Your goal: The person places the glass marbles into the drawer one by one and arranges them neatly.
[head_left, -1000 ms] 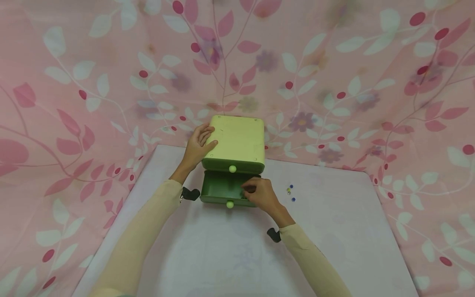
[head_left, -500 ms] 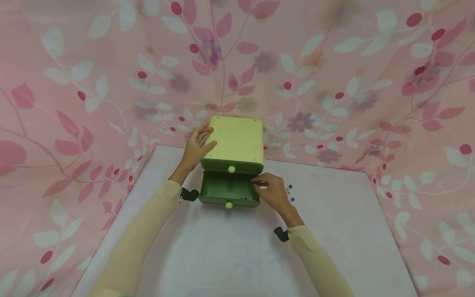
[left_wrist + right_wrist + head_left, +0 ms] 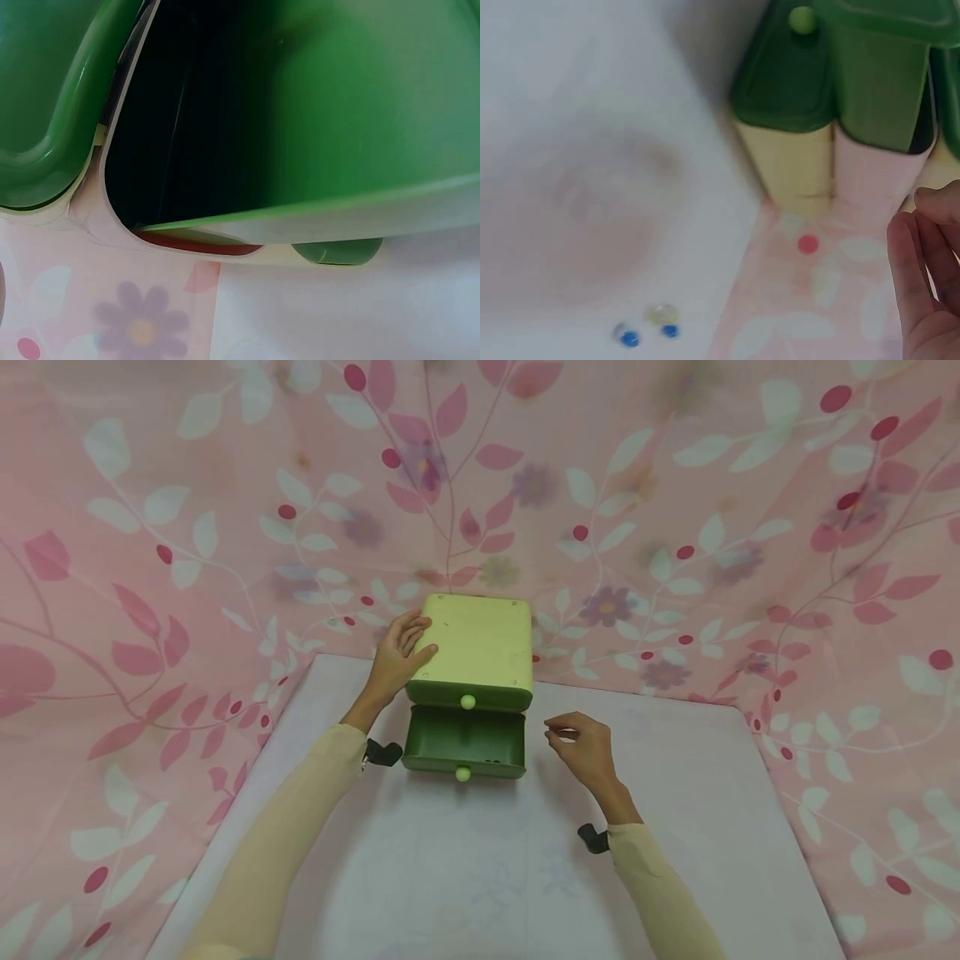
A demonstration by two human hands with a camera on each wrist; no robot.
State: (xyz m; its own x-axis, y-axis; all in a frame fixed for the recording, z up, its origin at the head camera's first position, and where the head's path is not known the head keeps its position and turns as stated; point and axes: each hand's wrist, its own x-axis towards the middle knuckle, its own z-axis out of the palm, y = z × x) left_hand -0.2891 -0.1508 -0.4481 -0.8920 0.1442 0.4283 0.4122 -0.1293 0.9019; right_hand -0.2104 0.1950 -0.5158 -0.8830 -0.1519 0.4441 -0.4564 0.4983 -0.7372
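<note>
As the left hand (image 3: 396,656) spread against the drawer cabinet (image 3: 480,639) at nine o'clock, the right hand (image 3: 585,747) hovered empty at four, fingertips nearly pinched.

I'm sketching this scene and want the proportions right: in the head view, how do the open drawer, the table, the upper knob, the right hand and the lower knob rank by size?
1. Table
2. Open drawer
3. Right hand
Unranked, smallest: upper knob and lower knob look alike.

The cabinet top (image 3: 476,639) is pale yellow, the drawer (image 3: 450,739) green — the backdrop (image 3: 480,468) pink with white leaves (image 3: 352,410).
</note>
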